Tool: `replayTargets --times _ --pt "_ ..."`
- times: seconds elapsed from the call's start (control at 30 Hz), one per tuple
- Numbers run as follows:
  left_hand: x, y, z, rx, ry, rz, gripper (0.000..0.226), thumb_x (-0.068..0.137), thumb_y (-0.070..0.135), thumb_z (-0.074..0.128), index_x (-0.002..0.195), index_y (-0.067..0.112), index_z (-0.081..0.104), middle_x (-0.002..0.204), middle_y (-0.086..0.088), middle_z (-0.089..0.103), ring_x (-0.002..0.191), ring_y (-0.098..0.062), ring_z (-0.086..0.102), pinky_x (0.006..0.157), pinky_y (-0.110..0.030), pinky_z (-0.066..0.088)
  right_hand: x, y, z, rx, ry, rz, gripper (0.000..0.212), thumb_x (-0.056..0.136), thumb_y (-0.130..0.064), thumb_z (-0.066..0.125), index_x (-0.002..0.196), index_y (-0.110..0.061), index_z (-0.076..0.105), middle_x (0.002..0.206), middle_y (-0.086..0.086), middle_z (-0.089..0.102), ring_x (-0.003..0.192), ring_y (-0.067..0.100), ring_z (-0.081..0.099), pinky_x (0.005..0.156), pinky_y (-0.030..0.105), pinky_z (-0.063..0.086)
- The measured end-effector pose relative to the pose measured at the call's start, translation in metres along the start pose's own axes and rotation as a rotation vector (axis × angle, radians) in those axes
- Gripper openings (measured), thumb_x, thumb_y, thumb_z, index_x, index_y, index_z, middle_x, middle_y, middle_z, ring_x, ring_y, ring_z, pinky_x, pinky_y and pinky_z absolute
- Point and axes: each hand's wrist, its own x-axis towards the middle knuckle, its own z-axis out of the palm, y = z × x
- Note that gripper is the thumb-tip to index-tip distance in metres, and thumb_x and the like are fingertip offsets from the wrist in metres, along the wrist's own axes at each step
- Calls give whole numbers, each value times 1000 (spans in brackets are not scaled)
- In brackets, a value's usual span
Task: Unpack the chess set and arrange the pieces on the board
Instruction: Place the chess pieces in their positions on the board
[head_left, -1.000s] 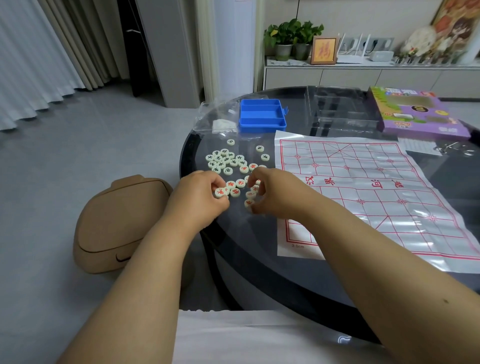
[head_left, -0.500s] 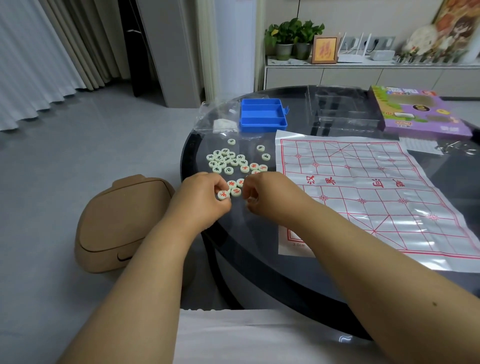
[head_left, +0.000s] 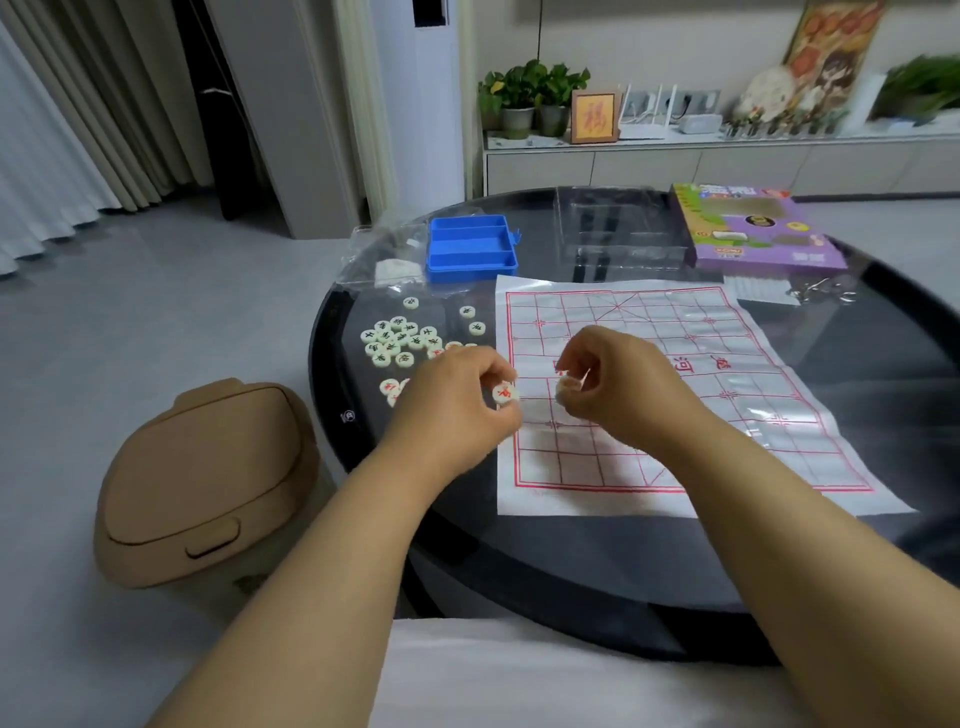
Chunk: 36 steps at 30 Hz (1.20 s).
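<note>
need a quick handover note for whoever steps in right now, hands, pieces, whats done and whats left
Left hand pinches a red-marked piece at the left edge of the board sheet.
Right hand holds a pale piece above the board.
Loose pieces lie on the glass table left of the board, near the blue box.
Done: set unpacked, board laid flat.
Left: no piece visibly placed; arrange them all.

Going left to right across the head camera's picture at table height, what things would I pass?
Tan bin → loose chess pieces → left hand pinching a red-marked piece → right hand holding pieces over the paper board.
</note>
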Motion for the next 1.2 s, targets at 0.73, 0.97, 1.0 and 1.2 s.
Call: replayTargets --times 0.73,0.97,1.0,1.2 --pt "-11 27 38 186 -118 -22 37 77 48 73 106 25 67 102 11 58 92 -8 54 80 -26 48 -37 45 -24 -113 -13 98 24 84 -29 69 106 -24 64 99 -9 58 84 10 52 68 20 43" --pt "-10 -7 10 284 94 -47 38 95 31 53 129 16 56 131 -1 52 123 -20 41 103 -33 34 -9 -4 3 -106 -74 -42 34 90 -32 62 123 -26 59 125 -4 59 104 15 58 90 28 49" --pt "-9 -14 5 303 84 -88 43 96 28 49 136 14 49 141 -3 46 130 -21 36 109 -34 28 -4 -12 10 -118 -94 -76 36 91 -31 60 126 -27 57 130 -4 56 111 17 56 93 29 47" --pt "-14 -43 -2 459 -224 -246 60 101 38 30 153 17 8 161 -1 2 148 -18 -1 120 -44 3 22 -33 50 -258 -248 -346 46 94 -20 50 139 -17 45 148 2 38 135 20 35 108 33 34"
